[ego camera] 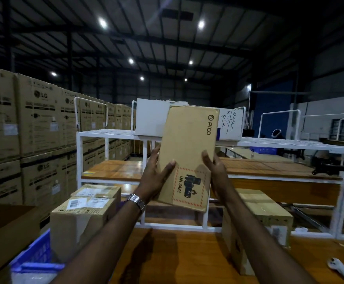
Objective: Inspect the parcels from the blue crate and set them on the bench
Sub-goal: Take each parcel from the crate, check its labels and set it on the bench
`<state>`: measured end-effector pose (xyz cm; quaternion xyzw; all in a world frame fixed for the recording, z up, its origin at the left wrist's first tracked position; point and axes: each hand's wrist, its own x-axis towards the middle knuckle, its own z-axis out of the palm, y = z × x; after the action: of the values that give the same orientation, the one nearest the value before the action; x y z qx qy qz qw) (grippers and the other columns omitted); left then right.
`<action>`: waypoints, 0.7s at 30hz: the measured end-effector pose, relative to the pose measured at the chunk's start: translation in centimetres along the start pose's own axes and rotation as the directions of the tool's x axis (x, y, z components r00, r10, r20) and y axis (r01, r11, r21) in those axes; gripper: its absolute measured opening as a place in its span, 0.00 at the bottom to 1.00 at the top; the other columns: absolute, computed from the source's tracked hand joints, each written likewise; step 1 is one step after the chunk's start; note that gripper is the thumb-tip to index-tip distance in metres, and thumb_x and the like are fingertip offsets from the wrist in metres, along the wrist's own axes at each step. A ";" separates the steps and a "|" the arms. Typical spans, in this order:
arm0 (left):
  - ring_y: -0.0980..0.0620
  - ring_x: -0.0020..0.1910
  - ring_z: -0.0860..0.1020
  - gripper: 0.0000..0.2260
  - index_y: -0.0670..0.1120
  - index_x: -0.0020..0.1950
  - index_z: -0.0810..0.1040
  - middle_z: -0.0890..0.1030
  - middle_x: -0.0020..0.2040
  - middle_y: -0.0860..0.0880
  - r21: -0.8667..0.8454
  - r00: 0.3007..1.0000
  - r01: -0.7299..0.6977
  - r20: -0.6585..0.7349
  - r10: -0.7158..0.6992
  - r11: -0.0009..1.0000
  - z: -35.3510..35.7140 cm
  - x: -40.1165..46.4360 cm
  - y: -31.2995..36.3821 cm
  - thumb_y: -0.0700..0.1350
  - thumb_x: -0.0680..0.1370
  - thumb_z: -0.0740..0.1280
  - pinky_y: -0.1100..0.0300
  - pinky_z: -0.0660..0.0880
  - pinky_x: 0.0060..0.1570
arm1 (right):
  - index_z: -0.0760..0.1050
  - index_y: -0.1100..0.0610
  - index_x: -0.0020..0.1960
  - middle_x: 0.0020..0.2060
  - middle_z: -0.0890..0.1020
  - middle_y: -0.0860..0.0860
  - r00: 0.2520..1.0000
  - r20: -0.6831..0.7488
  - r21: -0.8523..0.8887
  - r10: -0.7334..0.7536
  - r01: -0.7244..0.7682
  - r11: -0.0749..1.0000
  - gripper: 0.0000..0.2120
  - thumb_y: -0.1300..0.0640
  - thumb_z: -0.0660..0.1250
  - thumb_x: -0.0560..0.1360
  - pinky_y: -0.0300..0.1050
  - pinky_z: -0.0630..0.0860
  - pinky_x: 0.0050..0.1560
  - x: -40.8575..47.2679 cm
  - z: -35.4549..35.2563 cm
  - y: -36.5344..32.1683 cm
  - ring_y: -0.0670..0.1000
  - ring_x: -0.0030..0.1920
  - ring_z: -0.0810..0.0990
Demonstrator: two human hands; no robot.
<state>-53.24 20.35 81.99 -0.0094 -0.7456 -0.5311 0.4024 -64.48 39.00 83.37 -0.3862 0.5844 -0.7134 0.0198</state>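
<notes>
Head view: blue crate (34,261) at lower left beside table (177,261). Above, left hand (155,179) and right hand (218,171) clasping lower edges of upright flat parcel (187,152), raised off table. Judged light, stiff cardboard; battery label suggests careful, two-sided holding.

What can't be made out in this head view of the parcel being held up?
- PICO parcel: back face hidden, turned away; lower edges covered by the left hand and right hand.
- Blue crate: cut off by the bottom-left edge; contents blurred.
- Shipping labels on the left bench parcel: print too small.
- Right bench parcel: partly behind the right forearm.
- White object: cut by the bottom edge, unidentifiable.
</notes>
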 end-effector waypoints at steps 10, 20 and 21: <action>0.48 0.64 0.78 0.37 0.59 0.80 0.61 0.72 0.67 0.53 0.034 0.996 -0.030 -0.088 0.033 0.999 0.6 0.2 0.5 0.51 0.77 0.76 0.42 0.84 0.53 | 0.65 0.49 0.72 0.57 0.84 0.53 1.000 -0.021 -0.031 -0.005 0.004 1.000 0.26 0.57 0.73 0.79 0.50 0.85 0.48 0.8 0.7 -0.5 0.52 0.50 0.88; 0.46 0.62 0.83 0.47 0.54 0.73 0.67 0.78 0.69 0.47 -0.130 0.978 0.158 0.154 -0.138 0.979 -0.5 0.7 1.1 0.72 0.61 0.78 0.48 0.84 0.54 | 0.58 0.51 0.72 0.57 0.82 0.56 0.986 -0.149 0.085 0.077 -0.065 0.994 0.34 0.57 0.76 0.76 0.50 0.85 0.42 1.3 0.4 -0.4 0.56 0.48 0.88; 0.45 0.64 0.82 0.49 0.55 0.77 0.66 0.77 0.71 0.47 -0.149 0.965 0.171 0.227 -0.134 0.974 -0.9 0.8 1.2 0.73 0.61 0.78 0.45 0.83 0.57 | 0.58 0.52 0.70 0.57 0.82 0.59 0.978 -0.175 0.136 0.112 -0.088 0.987 0.33 0.56 0.76 0.76 0.53 0.86 0.44 1.4 0.2 -0.4 0.58 0.49 0.88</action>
<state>-52.71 19.80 83.49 -0.0429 -0.7361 -0.6170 0.2749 -65.15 38.30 84.47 -0.2873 0.5558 -0.7797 0.0268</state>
